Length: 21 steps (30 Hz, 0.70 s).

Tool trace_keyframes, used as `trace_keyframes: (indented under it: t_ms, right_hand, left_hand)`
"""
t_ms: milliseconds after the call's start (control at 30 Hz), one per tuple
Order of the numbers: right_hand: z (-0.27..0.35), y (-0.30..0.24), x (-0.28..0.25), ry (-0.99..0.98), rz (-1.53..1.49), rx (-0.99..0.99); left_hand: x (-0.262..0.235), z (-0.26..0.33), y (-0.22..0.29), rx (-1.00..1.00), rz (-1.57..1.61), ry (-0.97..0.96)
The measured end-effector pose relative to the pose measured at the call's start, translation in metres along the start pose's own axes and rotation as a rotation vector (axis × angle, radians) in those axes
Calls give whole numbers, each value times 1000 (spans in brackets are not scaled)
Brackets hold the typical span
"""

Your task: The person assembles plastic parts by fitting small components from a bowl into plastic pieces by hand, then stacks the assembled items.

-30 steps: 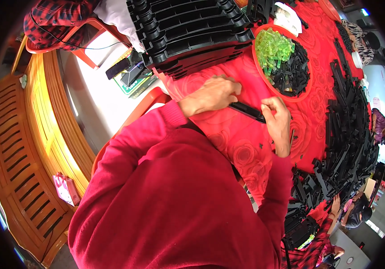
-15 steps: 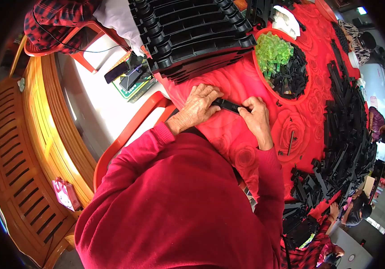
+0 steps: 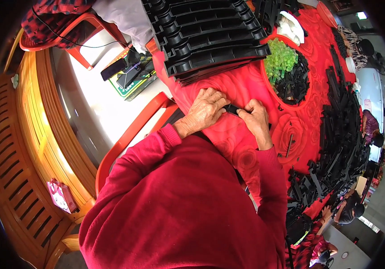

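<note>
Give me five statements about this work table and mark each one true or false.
1. Both hands hold one small black part between them. True.
2. The left hand rests flat on the wooden bench. False: it is on the black part, over the red rose-patterned cloth.
3. The round red tray holds green and black pieces. True.
4. The stack of black trays lies beyond the hands. True.
5. The right hand holds a green piece. False: it grips the black part.

Green flat box point(image 3: 132, 85) on floor left of table; pink-white package point(image 3: 60, 195) by wooden bench.
</note>
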State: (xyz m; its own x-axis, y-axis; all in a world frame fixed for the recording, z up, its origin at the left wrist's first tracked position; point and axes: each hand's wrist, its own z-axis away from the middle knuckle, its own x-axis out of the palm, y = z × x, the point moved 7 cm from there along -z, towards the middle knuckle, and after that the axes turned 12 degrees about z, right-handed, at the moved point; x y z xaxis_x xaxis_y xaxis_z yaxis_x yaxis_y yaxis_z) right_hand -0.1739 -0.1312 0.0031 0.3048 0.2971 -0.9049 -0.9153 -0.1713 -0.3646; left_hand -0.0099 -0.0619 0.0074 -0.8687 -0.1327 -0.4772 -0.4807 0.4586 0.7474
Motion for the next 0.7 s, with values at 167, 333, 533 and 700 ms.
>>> trace_keyframes:
  t_ms: [167,333,533,700]
  right_hand:
    - [0,-4,2,-7,65,42]
    - [1,-7,0,72,129,37]
    - [-6,-2,7,-56,69,76]
    - [-7,-2,4,-92,24,57]
  left_hand:
    - [1,1,2,-9,5,7]
    - [3,0,2,-57,-17,-40]
    - [0,-5,6,19,-4,-21]
    - [1,-7,10,-35,-45,-64]
